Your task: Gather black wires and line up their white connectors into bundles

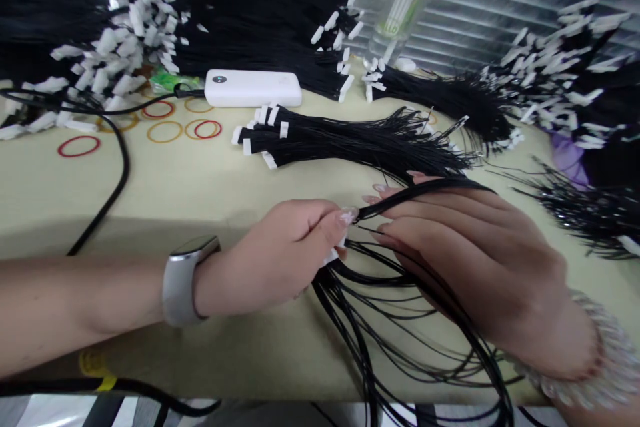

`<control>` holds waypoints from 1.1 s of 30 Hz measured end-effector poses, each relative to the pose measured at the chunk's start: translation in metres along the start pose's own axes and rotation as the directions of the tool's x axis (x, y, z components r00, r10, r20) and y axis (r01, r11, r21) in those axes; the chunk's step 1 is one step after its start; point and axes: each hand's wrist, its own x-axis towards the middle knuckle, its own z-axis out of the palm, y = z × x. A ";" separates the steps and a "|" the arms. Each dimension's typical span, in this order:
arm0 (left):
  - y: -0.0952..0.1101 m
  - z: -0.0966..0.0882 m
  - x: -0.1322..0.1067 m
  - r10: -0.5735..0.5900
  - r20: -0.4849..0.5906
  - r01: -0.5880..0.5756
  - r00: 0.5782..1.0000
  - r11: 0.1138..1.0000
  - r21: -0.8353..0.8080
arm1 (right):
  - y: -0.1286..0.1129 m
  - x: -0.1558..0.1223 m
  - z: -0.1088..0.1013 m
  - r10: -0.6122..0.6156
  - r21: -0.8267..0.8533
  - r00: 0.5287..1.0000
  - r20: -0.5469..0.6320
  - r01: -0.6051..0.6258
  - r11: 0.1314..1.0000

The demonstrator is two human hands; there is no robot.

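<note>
My left hand, with a grey watch on its wrist, is closed around the connector ends of a bundle of thin black cables. White connectors peek out below the thumb. My right hand lies to the right, back upward, fingers extended toward the left thumb. One black strand group runs from the left thumb across the right fingers. The other cables loop down past the table's front edge. What sits under the right fingertips is hidden. Just beyond the hands lies another black cable bundle with white connectors.
A white power bank with a plugged-in cord lies at the back. Red and yellow rubber bands are scattered to its left. More cable piles line the back and right. A clear bottle stands by the blinds.
</note>
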 end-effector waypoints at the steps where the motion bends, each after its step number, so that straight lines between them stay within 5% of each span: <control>1: 0.000 0.000 0.000 0.002 0.000 -0.002 1.000 1.000 0.001 | 0.000 0.000 0.000 0.004 0.003 1.000 -0.001 -0.004 1.000; 16: 0.000 0.000 0.001 0.009 0.040 -0.010 0.999 1.000 0.024 | -0.001 0.004 -0.003 -0.247 -0.326 0.966 0.077 0.258 0.909; 24: 0.000 -0.002 0.005 0.065 0.082 -0.066 0.995 0.998 0.010 | -0.003 0.004 0.003 -0.272 -0.288 0.961 0.048 0.274 0.918; 33: -0.002 -0.006 0.007 -0.107 0.211 0.125 0.972 0.989 -0.075 | 0.000 0.004 0.000 -0.303 -0.199 0.951 0.061 0.309 0.930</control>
